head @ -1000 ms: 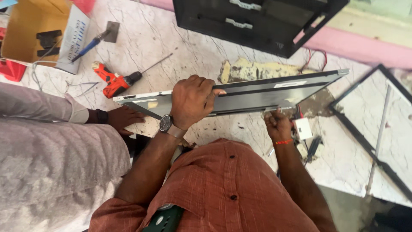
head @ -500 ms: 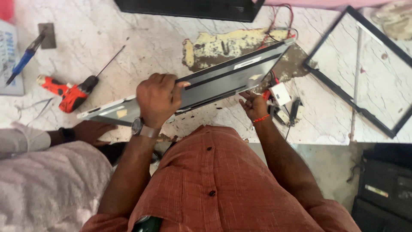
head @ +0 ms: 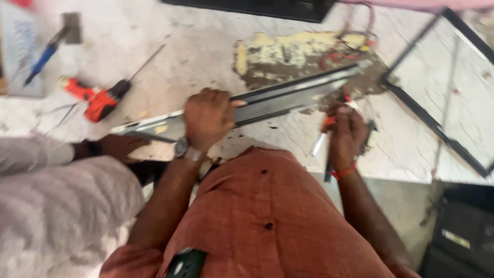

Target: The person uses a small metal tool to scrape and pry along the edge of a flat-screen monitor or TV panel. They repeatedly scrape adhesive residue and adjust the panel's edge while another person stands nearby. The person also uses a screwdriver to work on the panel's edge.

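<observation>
The left hand [head: 208,116] is clamped over the top edge of a long grey metal panel [head: 278,98], its grip pressed together around the edge near the panel's middle, so that the panel runs out to both sides of the fist: up and to the right toward a patch of yellowed, flaking residue [head: 288,54] on the surface [head: 154,56], and down to the left toward a second person's hand [head: 116,146], which meets the panel's low end. The right hand [head: 347,136] sits just below the panel's right portion, its grip closed on a slim tool with a red handle [head: 327,126]; the blur makes it hard to tell the tool's tip or whether it touches the panel. To handle this well, the holding hand probably wants to keep the panel steady and tilted on its long edge, with the weight shared evenly with the helper, while the tool hand works close under the edge without levering hard against thin metal, which could bend. An orange power drill [head: 98,98] and a blue-handled tool [head: 43,56] lie well apart on the left of the surface, and a black rectangular frame [head: 411,103] lies flat to the right.
</observation>
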